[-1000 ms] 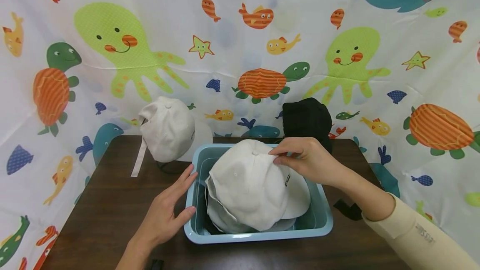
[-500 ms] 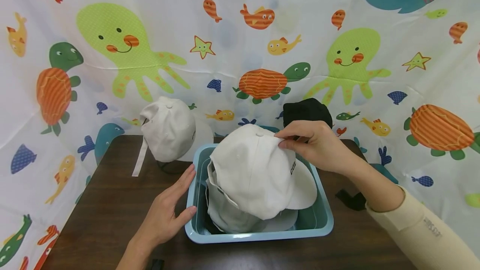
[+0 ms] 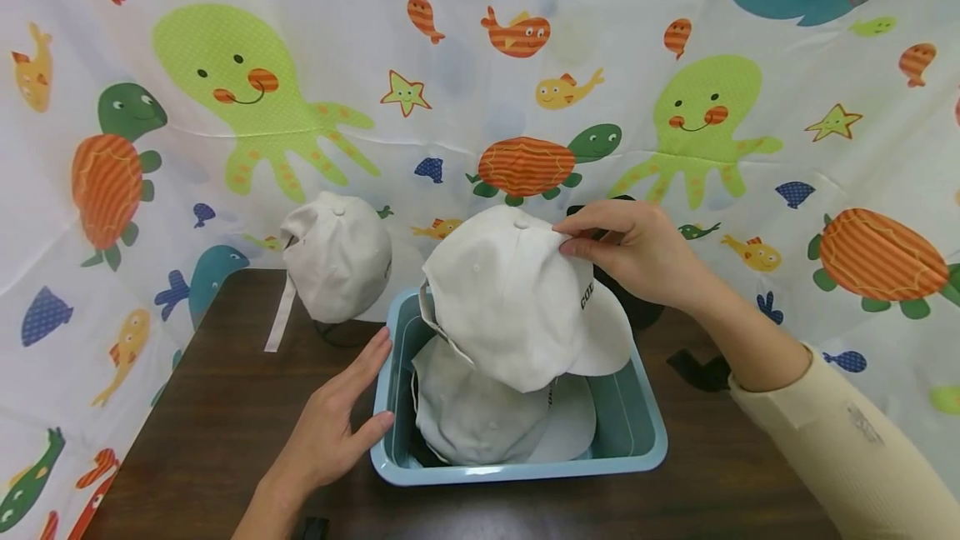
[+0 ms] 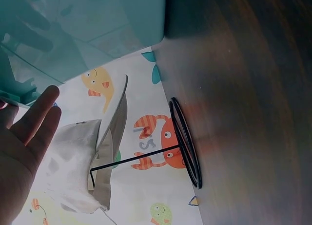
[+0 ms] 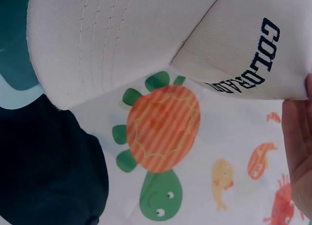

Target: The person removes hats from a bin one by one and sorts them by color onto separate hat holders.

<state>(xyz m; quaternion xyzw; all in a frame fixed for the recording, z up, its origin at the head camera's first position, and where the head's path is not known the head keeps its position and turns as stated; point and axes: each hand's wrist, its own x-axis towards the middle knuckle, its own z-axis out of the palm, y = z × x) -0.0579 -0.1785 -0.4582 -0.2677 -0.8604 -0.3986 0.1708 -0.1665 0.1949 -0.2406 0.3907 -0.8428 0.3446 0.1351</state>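
Observation:
My right hand [image 3: 637, 252] pinches the crown of a white baseball cap [image 3: 510, 298] near its top button, holding it above the blue plastic basin [image 3: 648, 440]. Dark "COLORADO" lettering shows on that cap's front in the right wrist view, beside my right fingers [image 5: 297, 137]. Under it, a second white cap [image 3: 480, 415] lies in the basin, its brim to the right. Against the basin's left rim rests my left hand [image 3: 337, 415], fingers extended. The left wrist view shows this left hand [image 4: 24, 147] beside the basin's wall [image 4: 107, 25].
At the back left another white cap [image 3: 337, 257] sits on a black wire stand [image 4: 185, 142], its strap hanging down. A black cap [image 5: 53, 161] stands at the back right, partly hidden by my right hand. Behind the dark wooden table [image 3: 225, 390] hangs a sea-animal curtain [image 3: 450, 107].
My right hand has lifted the upper white cap up from the one beneath it in the basin, exposing the lower cap. My left hand has stayed at the basin's left rim.

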